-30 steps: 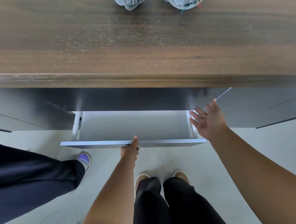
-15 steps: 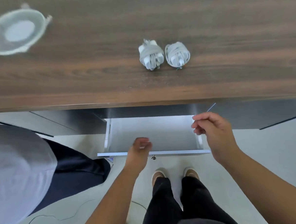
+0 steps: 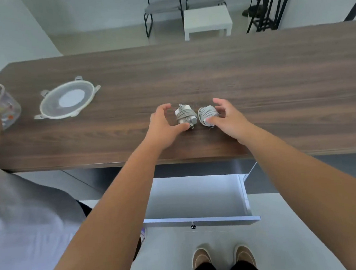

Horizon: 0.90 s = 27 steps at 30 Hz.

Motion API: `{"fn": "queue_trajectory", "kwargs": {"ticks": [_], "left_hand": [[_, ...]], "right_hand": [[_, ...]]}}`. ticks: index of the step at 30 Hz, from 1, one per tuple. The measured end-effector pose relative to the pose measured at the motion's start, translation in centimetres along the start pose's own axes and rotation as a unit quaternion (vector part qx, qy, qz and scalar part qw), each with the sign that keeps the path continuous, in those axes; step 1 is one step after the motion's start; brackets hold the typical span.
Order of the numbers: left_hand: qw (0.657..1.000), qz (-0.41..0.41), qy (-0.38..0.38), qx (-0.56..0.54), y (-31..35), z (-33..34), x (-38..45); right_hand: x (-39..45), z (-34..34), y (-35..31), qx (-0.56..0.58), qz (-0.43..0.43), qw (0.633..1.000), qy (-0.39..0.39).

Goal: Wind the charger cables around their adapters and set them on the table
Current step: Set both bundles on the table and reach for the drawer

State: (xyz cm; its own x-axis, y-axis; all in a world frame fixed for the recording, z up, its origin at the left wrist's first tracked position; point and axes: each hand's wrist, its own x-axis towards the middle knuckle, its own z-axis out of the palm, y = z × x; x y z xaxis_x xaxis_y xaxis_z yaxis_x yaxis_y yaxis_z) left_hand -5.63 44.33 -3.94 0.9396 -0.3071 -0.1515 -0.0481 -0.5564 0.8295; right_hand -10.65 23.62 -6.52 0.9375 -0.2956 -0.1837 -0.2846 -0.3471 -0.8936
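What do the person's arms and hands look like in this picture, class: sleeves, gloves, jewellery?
Both forearms are bare from the wrist to the bottom edge of the frame, with no sleeve showing. The left hand and the right hand wear no gloves, and no watch, ring or bracelet is visible.

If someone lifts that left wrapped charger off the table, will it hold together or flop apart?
The left charger will probably lift as one firm lump, since its cable is wound tightly around the blocky adapter. A short plug end sticks out near the left hand and may dangle. It looks squarish, so it is unlikely to roll.
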Motion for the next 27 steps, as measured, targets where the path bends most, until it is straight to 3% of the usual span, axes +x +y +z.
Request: {"fn": "queue_trajectory", "kwargs": {"ticks": [3,8,12,16,21,27], "left_hand": [[0.997,-0.041,-0.056,-0.036,-0.1,0.8,2.3],[0.998,-0.013,-0.061,-0.002,0.3,1.8,3.3],[0.999,0.031,-0.037,0.017,0.1,2.1,2.4],[0.998,0.031,-0.026,-0.04,-0.3,2.0,-0.4],[0.99,0.015,-0.093,-0.11,-1.4,1.5,-4.7],[0.968,-0.018,-0.159,-0.191,-3.3,2.6,-9.0]], "right_hand": [[0.6,0.2,0.3,-0.049,0.0,0.999,-0.019],[0.3,0.4,0.7,-0.074,-0.038,0.997,0.006],[-1.3,0.2,0.7,-0.03,-0.05,0.998,0.017],[-3.9,0.1,1.6,0.056,-0.042,0.997,0.026],[-9.1,-0.1,2.1,0.198,-0.022,0.98,-0.004],[-14.6,0.5,4.9,0.142,-0.048,0.988,-0.023]]}}
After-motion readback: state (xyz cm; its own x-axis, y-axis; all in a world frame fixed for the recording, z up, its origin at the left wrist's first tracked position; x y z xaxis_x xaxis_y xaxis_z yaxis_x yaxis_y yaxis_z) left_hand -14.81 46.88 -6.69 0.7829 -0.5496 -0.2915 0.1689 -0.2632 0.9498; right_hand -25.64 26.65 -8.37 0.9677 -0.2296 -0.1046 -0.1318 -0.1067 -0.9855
